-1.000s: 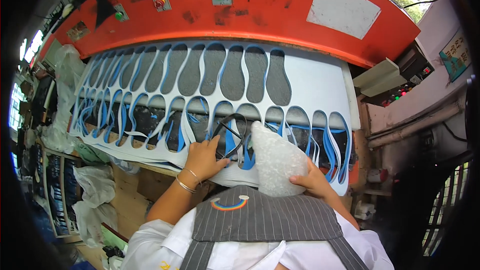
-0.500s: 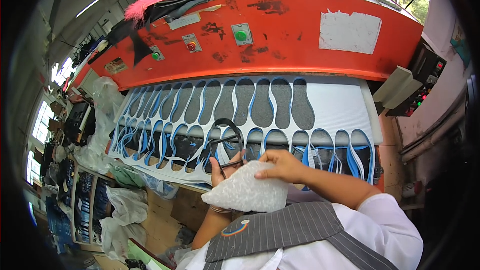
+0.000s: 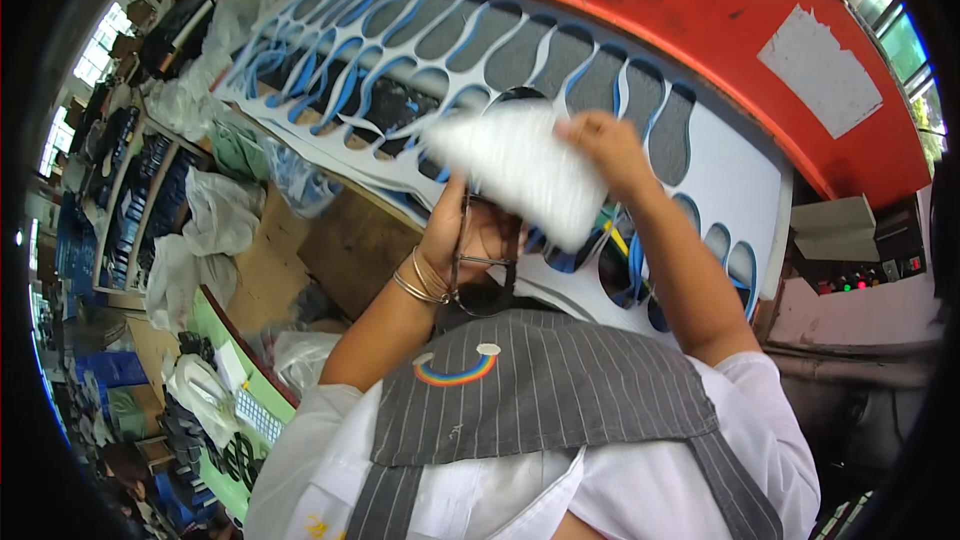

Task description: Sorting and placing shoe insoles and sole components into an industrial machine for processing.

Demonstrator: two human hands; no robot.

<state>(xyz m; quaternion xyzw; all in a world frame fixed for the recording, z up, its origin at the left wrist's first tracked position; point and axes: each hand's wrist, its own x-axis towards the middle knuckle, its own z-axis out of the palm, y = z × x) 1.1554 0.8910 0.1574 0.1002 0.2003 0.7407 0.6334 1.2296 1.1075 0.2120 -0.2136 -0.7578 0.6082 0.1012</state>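
White sole-shaped piece [image 3: 520, 168] is held up in the air over the cutting bed, blurred, wide end pointing lower-right. R hand [image 3: 608, 145] pinches it at the top edge, fingers closed on it. L hand [image 3: 472, 238] is just below the piece, curled around a thin black sole-outline strip [image 3: 468, 270] that loops down past the wrist; gold bangles [image 3: 425, 280] on that wrist. Can't tell if L hand also touches the white piece.

Behind the hands: white/blue foam sheet [image 3: 735, 175] on the bed w/ rows of sole-shaped cutouts, grey bed showing through the holes. Some blue edge strips hang loose in the left rows. Red machine housing [image 3: 720, 20] runs along the far side of the sheet, w/ a white paper patch [image 3: 822, 70] stuck on it. Grey control box [image 3: 850, 240] w/ small lit indicators at right.

Left of bed: clear plastic bags [image 3: 215, 215], shelves w/ dark soles. Person wears grey striped apron [image 3: 540, 390] over white shirt.
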